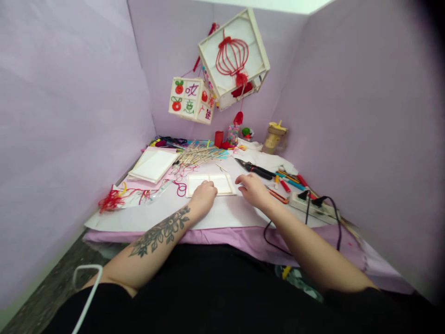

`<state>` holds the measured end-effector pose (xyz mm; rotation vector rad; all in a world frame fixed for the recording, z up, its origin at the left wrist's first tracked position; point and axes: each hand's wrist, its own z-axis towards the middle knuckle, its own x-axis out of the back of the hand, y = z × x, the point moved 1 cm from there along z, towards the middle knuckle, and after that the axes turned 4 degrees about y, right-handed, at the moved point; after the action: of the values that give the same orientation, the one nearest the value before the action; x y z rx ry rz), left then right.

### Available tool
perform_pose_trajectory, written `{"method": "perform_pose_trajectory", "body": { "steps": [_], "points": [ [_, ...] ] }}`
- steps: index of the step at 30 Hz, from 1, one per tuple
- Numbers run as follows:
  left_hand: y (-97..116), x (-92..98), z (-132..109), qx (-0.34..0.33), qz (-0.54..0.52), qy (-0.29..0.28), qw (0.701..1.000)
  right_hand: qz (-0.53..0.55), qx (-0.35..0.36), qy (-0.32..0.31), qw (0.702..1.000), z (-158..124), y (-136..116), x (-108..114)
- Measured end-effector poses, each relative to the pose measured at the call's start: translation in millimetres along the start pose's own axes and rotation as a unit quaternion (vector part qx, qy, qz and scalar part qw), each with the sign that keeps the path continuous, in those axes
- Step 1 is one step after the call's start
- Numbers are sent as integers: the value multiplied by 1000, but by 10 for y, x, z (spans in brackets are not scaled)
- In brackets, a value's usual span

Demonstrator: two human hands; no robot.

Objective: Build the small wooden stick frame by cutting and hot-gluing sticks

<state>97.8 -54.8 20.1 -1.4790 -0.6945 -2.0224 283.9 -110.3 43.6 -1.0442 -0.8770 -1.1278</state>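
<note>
A small white panel framed with thin pale wooden strips [225, 183] lies flat on the white table sheet in front of me. My left hand [204, 196] rests over its near edge with the fingers curled in. Whatever those fingers may hold is hidden beneath them. Just to the right of the panel, my right hand [253, 189] hovers apart from it, fingers bent and spread, with nothing visible in them. Two loose short sticks [220, 167] lie beyond the panel.
Stacked framed panels [155, 164], a pile of wooden sticks [198, 154] and red yarn [113, 200] lie left and behind. Black-handled pliers [255, 169], an orange cutter [278, 195], pens and a power strip [314, 207] lie right. Decorated lanterns [234, 58] hang above.
</note>
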Motion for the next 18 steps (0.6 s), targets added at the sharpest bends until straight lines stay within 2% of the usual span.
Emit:
{"method": "perform_pose_trajectory", "body": {
  "steps": [4,8,14,18],
  "points": [
    [23,22,-7,1,13,-9,1000,-38,76,-18,996,-8,-53,-55],
    [59,85,-30,0,30,-23,999,-63,98,-17,993,-55,-175,-176],
    [-2,194,-71,-10,40,-46,998,-41,95,-35,994,-118,-257,-258],
    [-80,204,-87,-16,25,-44,999,-23,58,-45,997,-149,-255,-283]
  ]
}}
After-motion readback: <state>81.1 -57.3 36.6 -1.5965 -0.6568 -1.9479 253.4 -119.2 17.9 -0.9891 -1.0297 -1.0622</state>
